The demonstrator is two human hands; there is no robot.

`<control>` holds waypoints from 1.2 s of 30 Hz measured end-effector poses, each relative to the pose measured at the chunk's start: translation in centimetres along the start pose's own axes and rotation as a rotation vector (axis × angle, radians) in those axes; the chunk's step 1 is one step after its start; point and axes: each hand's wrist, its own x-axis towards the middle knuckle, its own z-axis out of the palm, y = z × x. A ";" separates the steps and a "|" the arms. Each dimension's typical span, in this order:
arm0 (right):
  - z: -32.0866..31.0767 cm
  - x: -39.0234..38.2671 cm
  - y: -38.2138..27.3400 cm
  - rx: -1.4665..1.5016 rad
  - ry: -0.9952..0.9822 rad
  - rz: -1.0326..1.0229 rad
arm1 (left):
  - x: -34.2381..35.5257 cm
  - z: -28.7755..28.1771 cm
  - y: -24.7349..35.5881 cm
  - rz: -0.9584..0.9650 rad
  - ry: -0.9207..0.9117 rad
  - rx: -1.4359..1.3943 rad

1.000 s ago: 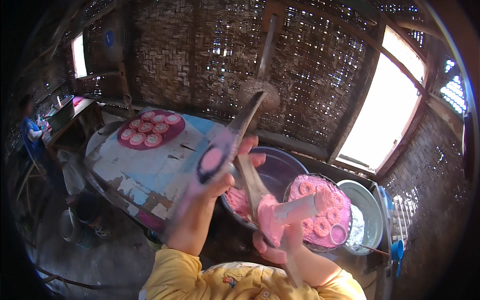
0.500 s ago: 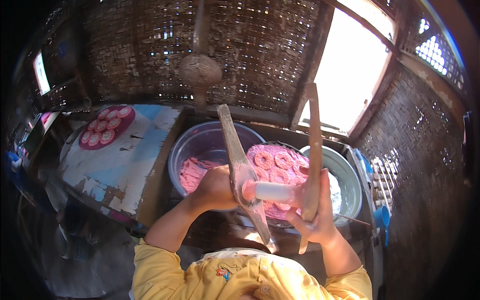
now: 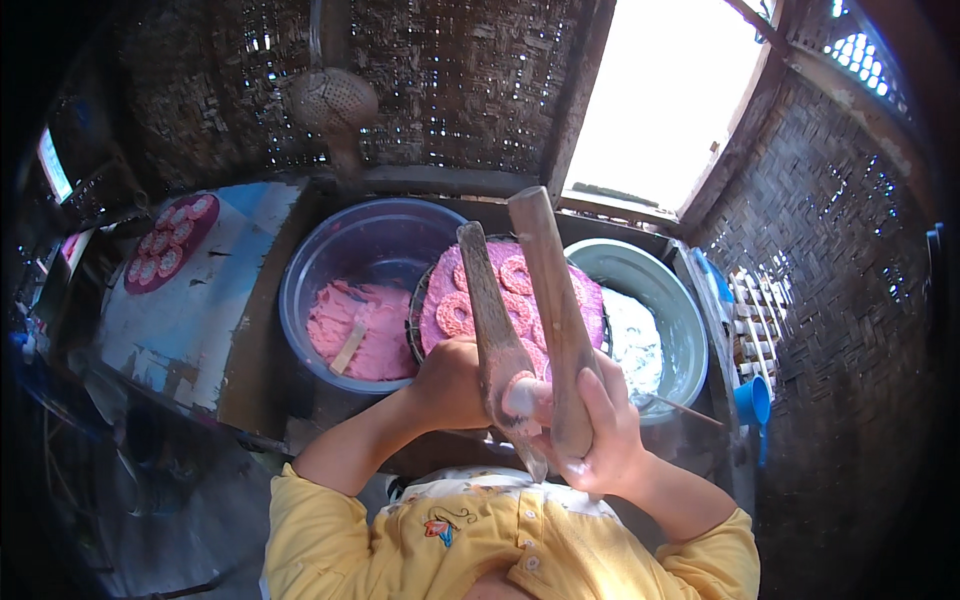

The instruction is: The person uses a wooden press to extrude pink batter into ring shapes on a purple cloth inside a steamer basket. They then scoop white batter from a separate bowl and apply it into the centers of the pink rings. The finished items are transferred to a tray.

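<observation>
In front of my chest I hold a wooden hand press made of two long bars, a left bar (image 3: pixel 490 310) and a right bar (image 3: pixel 553 310), joined by a short white cylinder (image 3: pixel 522 398) smeared with pink dough. My left hand (image 3: pixel 458 385) is closed round the cylinder end behind the left bar, its fingertips hidden. Against the right bar, my right hand (image 3: pixel 607 425) is closed, thumb in front and fingers behind. Below the press, ring-shaped pink dough pieces (image 3: pixel 456 313) lie on a round pink sheet (image 3: pixel 437 287).
Pink dough (image 3: pixel 365 310) with a flat wooden stick (image 3: pixel 348 348) fills part of a purple basin (image 3: pixel 292 290) on the left. A grey-green basin (image 3: pixel 690 300) on the right holds a whitish, shiny mass (image 3: pixel 635 335). A blue dipper (image 3: pixel 752 400) hangs beside it; more rings lie on a far-left table (image 3: pixel 245 235).
The two bars have come closer together, and much less of the white cylinder shows between them. The view has shifted, and the wooden stick in the purple basin now shows.
</observation>
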 end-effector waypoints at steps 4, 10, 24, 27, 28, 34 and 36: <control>-0.8 -1.1 1.8 0.017 -0.097 0.091 | 0.9 2.7 -0.9 -0.015 0.000 -0.029; -4.1 -3.3 7.8 1.348 -0.472 0.824 | 4.2 5.4 -1.8 -0.028 0.151 -0.199; -12.6 -9.6 9.7 1.734 -0.474 1.161 | 18.1 4.0 1.7 0.566 -0.104 -1.969; -12.9 -9.1 10.9 1.616 -0.530 1.284 | 17.6 6.7 -2.7 0.128 0.045 -1.979; -12.7 -8.9 11.4 1.571 -0.558 1.311 | 17.4 7.9 -4.2 0.081 0.085 -1.991; -11.2 -7.9 13.8 1.431 -0.601 1.386 | 15.7 13.7 -10.1 -0.186 0.281 -2.369; -11.0 -7.5 13.9 1.399 -0.607 1.391 | 14.9 14.5 -10.9 -0.106 0.294 -2.382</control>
